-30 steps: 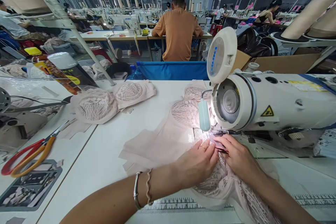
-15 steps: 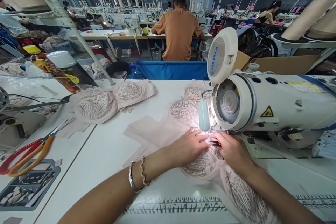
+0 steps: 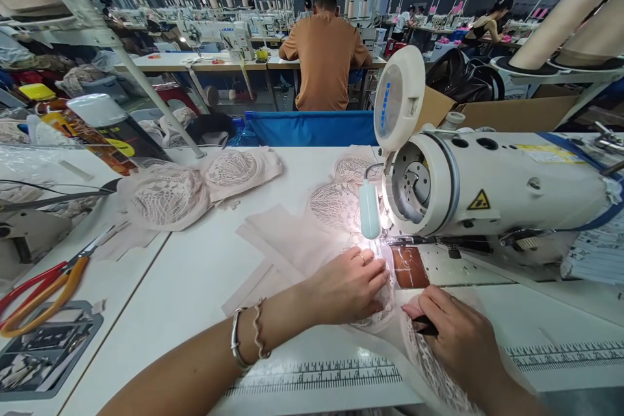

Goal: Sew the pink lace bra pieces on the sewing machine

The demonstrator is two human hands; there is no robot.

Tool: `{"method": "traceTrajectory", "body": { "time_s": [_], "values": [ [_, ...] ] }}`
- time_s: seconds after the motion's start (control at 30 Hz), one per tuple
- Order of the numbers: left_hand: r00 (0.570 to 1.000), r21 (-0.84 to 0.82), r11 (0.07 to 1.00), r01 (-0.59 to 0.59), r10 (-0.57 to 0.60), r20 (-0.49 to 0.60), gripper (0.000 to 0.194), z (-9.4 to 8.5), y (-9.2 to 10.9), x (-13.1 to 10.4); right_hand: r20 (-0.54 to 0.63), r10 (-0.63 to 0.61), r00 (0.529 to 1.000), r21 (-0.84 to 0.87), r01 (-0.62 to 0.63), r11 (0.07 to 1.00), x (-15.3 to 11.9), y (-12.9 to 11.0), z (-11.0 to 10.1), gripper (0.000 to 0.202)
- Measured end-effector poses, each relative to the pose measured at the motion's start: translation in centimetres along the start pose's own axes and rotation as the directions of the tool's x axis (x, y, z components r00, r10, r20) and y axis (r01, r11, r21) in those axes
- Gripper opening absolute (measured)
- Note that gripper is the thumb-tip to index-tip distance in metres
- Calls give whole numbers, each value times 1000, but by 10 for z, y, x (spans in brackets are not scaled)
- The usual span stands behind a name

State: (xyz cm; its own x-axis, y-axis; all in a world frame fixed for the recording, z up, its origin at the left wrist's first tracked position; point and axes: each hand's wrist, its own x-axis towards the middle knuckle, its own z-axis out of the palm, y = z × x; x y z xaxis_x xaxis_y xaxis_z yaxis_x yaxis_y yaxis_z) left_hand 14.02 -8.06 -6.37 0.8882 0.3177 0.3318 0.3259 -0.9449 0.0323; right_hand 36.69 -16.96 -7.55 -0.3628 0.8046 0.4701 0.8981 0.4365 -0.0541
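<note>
A pale pink lace bra (image 3: pixel 331 205) lies under the head of the sewing machine (image 3: pixel 439 188) and runs down towards the table's front edge. My left hand (image 3: pixel 348 286), its fingers curled, grips the bra's lace just in front of the lit needle area. Lower right, my right hand (image 3: pixel 451 331) is closed around small black thread snips (image 3: pixel 425 325), and its fingertips pinch the bra's edge. Only the dark part of the snips shows. Sheer pink fabric strips (image 3: pixel 277 240) spread to the left of my left hand.
Another lace bra (image 3: pixel 168 195) lies at the back left. Orange-and-red-handled scissors (image 3: pixel 58 286) rest beside a grey parts tray (image 3: pixel 92 331). Two spray cans (image 3: pixel 117 127) stand by a thread-stand pole. A small lamp (image 3: pixel 369 208) hangs by the needle. A person in brown (image 3: pixel 326 58) sits ahead.
My right hand has moved away from the needle area, down and right, with the snips. My left hand has shifted slightly down and its fingers have curled more. The machine's round part has turned.
</note>
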Motion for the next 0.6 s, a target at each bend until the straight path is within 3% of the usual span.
{"method": "traceTrajectory", "body": {
  "time_s": [0.07,0.13,0.23,0.33,0.47,0.6],
  "values": [
    [1000,-4,1000,-13,13,-9,27,2,0,0,-39,-48,998,22,49,999,9,12,0,28],
    [999,-10,1000,-24,24,-26,23,4,-1,0,25,-39,999,73,37,997,19,26,-2,20],
    [999,-47,999,-28,26,-31,21,5,-2,1,264,-43,964,143,5,990,32,41,-3,69],
    [999,-77,997,-24,22,-24,24,2,-4,2,402,-29,915,61,5,998,40,45,-2,86],
    [1000,-62,998,-10,10,-2,34,0,-4,3,452,2,892,-24,9,1000,50,42,2,82],
    [999,-39,999,22,-21,26,37,-1,-5,1,423,-24,906,-64,56,996,58,41,2,81]
  ]
}}
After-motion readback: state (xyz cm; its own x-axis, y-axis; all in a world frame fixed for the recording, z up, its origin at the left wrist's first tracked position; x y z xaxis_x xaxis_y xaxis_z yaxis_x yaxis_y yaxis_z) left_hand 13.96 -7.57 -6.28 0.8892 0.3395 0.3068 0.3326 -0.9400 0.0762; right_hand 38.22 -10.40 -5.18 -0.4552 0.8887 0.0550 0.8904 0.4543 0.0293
